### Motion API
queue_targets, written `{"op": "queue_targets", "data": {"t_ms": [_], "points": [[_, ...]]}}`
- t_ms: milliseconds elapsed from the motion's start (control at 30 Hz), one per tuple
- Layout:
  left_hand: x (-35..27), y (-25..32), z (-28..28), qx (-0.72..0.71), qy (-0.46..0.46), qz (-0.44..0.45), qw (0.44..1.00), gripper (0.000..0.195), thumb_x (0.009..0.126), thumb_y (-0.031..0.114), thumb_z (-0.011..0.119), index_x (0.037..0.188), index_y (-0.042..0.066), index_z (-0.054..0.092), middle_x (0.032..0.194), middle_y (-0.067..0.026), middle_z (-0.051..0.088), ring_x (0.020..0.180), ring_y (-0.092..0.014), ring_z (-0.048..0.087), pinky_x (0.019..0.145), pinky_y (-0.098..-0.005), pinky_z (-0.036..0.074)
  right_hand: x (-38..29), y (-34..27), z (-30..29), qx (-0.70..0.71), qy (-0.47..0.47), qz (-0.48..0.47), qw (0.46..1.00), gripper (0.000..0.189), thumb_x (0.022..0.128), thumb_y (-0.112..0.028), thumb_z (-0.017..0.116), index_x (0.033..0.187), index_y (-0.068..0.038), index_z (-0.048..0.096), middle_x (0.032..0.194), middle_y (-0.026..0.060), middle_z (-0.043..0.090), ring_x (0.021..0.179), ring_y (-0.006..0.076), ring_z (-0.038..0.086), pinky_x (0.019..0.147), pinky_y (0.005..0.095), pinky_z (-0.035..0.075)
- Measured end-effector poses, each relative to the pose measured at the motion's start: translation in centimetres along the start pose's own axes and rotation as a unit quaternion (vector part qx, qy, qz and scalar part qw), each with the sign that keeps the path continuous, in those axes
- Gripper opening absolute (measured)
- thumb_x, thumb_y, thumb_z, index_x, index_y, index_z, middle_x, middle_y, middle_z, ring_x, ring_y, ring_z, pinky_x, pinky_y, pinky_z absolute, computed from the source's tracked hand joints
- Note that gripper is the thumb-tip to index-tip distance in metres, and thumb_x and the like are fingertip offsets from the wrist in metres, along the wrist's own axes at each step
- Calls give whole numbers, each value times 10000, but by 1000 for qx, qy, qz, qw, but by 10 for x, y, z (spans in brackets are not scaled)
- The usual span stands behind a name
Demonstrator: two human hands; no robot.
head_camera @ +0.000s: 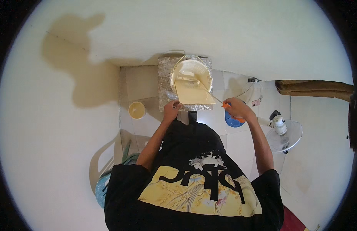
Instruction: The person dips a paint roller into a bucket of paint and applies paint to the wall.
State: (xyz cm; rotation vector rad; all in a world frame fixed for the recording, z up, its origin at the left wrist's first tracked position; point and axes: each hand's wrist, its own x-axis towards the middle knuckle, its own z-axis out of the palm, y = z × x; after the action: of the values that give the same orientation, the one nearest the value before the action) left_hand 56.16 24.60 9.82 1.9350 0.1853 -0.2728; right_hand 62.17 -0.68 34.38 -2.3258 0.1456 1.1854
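A bucket point(191, 65) with a wire handle stands on a paint-spattered wooden stool point(164, 72), cream paint coating its inside. A flat cream-coated panel point(194, 95) slopes from inside the bucket over its near rim. The fingers of my left hand point(171, 111) are curled at the panel's near left corner. My right hand point(239, 109) grips the orange handle of a paint roller point(210, 93). Its metal rod runs into the bucket, where the paint-covered roller head lies at the panel's upper end.
A small tub point(136, 110) with cream residue sits on the tiled floor to the left. Beneath my right hand is a blue plastic object point(233, 122), partly hidden. An electric fan point(279, 127), a cable point(260, 91) and a brown post-like piece point(311, 88) are to the right. A blue-green chair point(102, 192) stands behind left.
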Motion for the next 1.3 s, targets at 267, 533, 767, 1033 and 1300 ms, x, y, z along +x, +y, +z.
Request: {"op": "queue_targets", "data": {"t_ms": [267,533,767,1033,1300], "points": [[-1,2,-3,-8,19,5,1000,277,695,217,583,859,-7,581,766,-135,591,681,-208,576,621,-306,439,-50,-25,-13,-60,-10,-9,998,278,740,-101,465,997,-1,502,682,150,568,465,196,559,429,287,447],[-1,13,-5,17,9,2,1000,279,698,220,583,861,-7,581,759,-145,589,679,-221,577,619,-308,438,-33,-32,-9,-89,-49,-7,995,226,741,-69,423,912,66,483,642,171,545,459,196,554,410,301,445],[0,13,-3,24,11,16,1000,271,702,219,583,864,1,583,762,-138,589,680,-211,576,620,-305,439,12,3,4,-23,-31,21,999,326,742,-122,477,1023,43,455,589,109,521,427,152,517,382,261,408],[-2,11,-8,35,7,5,999,270,703,224,583,860,4,582,782,-130,587,688,-203,573,611,-304,439,-48,-30,-15,-111,-39,-13,993,247,743,-74,447,952,55,475,725,185,560,482,209,569,430,298,452],[0,13,-3,39,7,7,999,261,705,227,583,858,15,583,803,-123,589,716,-210,578,637,-304,444,21,11,24,-134,-9,-83,987,158,695,-22,414,823,50,473,690,195,556,510,270,575,436,350,454]]}}
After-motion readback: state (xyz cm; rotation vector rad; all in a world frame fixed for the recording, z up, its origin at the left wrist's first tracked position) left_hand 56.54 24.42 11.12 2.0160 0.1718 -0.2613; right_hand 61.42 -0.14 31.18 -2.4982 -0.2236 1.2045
